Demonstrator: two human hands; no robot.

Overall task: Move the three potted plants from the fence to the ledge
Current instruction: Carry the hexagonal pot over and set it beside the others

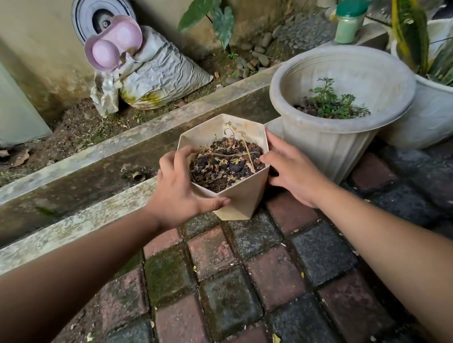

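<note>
A small cream hexagonal pot [244, 197] with dark soil and a dry seedling is gripped between both hands. My left hand [177, 190] clasps its left side, thumb along the lower front wall. Against its right side presses my right hand [291, 170]. The pot's base is at the paving, close to the near concrete ledge [63, 230]; I cannot tell whether it rests down or hovers. To its right stands a large grey round pot [339, 139] holding a small green plant. Further right, a white pot [443, 117] carries a striped yellow-green plant.
A mossy drain channel [77, 182] runs between two concrete ledges. Beyond it lie bare earth, a crumpled sack [157, 74], a pink container [113, 43], a green-lidded jar [351, 21] and a wall. Red and dark paving bricks [234, 285] cover the near ground.
</note>
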